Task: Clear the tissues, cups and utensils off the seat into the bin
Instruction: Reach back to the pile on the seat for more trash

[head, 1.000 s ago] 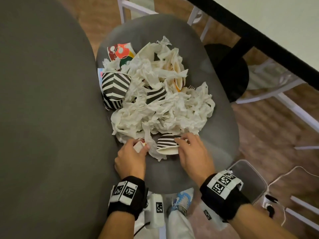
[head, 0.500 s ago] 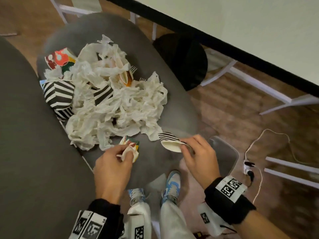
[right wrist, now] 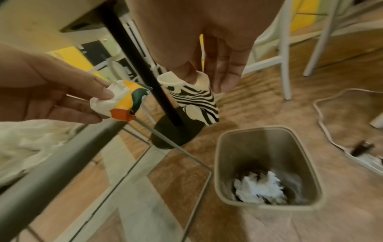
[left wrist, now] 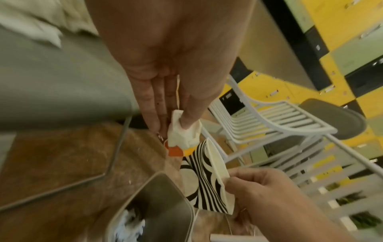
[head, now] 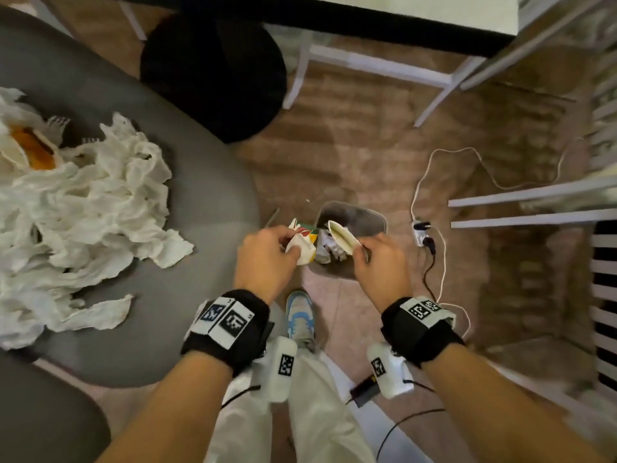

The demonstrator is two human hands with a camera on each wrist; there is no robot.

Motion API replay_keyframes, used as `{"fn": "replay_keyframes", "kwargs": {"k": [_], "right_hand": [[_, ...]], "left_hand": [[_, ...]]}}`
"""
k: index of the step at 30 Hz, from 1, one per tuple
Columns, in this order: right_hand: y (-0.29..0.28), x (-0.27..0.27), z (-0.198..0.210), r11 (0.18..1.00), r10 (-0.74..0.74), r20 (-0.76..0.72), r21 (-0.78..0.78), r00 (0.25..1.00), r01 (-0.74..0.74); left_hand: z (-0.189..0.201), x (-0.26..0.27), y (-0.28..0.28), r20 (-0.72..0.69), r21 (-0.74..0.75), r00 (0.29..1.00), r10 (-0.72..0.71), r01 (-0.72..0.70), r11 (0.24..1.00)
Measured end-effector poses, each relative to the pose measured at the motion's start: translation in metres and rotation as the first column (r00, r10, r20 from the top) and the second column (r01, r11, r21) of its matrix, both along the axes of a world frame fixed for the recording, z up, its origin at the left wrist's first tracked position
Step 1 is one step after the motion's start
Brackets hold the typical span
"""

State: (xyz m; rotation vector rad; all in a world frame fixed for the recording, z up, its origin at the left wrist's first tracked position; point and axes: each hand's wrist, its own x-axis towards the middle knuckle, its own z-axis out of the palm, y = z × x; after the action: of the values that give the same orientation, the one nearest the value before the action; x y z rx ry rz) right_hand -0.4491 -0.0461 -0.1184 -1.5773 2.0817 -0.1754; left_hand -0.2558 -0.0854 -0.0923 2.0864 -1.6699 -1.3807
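Observation:
My left hand (head: 267, 248) pinches a crushed colourful paper cup (head: 302, 243) (left wrist: 182, 135) (right wrist: 122, 98) just past the grey seat's (head: 200, 182) right edge. My right hand (head: 370, 259) pinches a flattened black-and-white striped cup (head: 342, 237) (left wrist: 205, 180) (right wrist: 194, 98) by its rim above the grey bin (head: 377, 217) (right wrist: 267, 140). The bin stands on the floor with crumpled white tissue (right wrist: 261, 186) at its bottom. A heap of white tissues (head: 76, 202) lies on the seat at left, with an orange-lined cup (head: 30, 148) in it.
A black round table base (head: 213, 68) stands beyond the seat. White chair legs (head: 377, 65) and a white cable with a plug (head: 422, 228) lie on the wooden floor right of the bin. My shoe (head: 300, 315) is just below the bin.
Both hands lifted their cups off the seat and carried them right, to over the bin. The view swung right with them, so the tissue heap now sits at far left.

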Motion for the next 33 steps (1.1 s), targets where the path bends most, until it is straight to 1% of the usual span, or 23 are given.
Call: {"fn": "replay_keyframes", "kwargs": {"k": [4, 9, 11, 13, 16, 18, 20, 23, 26, 27, 29, 31, 33], "right_hand": [[0.013, -0.032, -0.036, 0.976, -0.131, -0.031, 0.173, 0.991, 0.134], [0.023, -0.055, -0.077, 0.937, -0.224, -0.058, 0.262, 0.973, 0.231], [0.026, -0.061, -0.089, 0.925, -0.241, -0.053, 0.289, 0.969, 0.246], [0.029, -0.065, -0.1, 0.913, -0.267, -0.008, 0.318, 0.964, 0.255], [0.032, -0.069, -0.107, 0.88, -0.308, 0.015, 0.384, 0.951, 0.279], [0.035, -0.067, -0.103, 0.875, -0.287, 0.009, 0.411, 0.958, 0.258], [0.035, -0.059, -0.091, 0.891, -0.226, 0.019, 0.408, 0.974, 0.199], [0.024, -0.035, -0.06, 0.931, -0.101, 0.063, 0.358, 0.993, 0.072], [-0.001, 0.004, -0.023, 0.964, 0.045, 0.147, 0.251, 0.988, -0.082], [-0.01, 0.02, -0.01, 0.969, 0.101, 0.167, 0.205, 0.981, -0.134], [-0.028, 0.056, 0.013, 0.963, 0.221, 0.193, 0.113, 0.956, -0.246], [-0.043, 0.095, 0.032, 0.932, 0.349, 0.191, 0.033, 0.918, -0.361], [-0.055, 0.133, 0.045, 0.886, 0.461, 0.183, -0.04, 0.868, -0.462]], "left_hand": [[-0.038, -0.049, -0.001, 0.01, 0.122, 0.999, -0.052, 0.05, 0.991], [-0.089, -0.091, 0.0, 0.005, 0.231, 0.999, -0.046, 0.043, 0.972], [-0.107, -0.101, 0.002, 0.012, 0.25, 0.997, -0.073, 0.067, 0.966], [-0.12, -0.105, 0.007, 0.001, 0.261, 0.995, -0.104, 0.1, 0.96], [-0.127, -0.099, 0.015, -0.055, 0.28, 0.985, -0.162, 0.171, 0.945], [-0.121, -0.087, 0.024, -0.051, 0.288, 0.979, -0.196, 0.202, 0.936], [-0.106, -0.07, 0.032, -0.082, 0.271, 0.983, -0.166, 0.182, 0.945], [-0.068, -0.037, 0.042, -0.189, 0.208, 0.982, 0.002, 0.038, 0.977], [-0.026, 0.013, 0.048, -0.273, 0.085, 0.945, 0.182, -0.164, 0.983], [-0.011, 0.032, 0.05, -0.287, 0.048, 0.928, 0.238, -0.234, 0.971], [0.012, 0.071, 0.053, -0.269, -0.036, 0.898, 0.347, -0.37, 0.928], [0.026, 0.112, 0.057, -0.203, -0.143, 0.863, 0.463, -0.494, 0.857], [0.034, 0.147, 0.061, -0.107, -0.263, 0.834, 0.541, -0.549, 0.793]]}}
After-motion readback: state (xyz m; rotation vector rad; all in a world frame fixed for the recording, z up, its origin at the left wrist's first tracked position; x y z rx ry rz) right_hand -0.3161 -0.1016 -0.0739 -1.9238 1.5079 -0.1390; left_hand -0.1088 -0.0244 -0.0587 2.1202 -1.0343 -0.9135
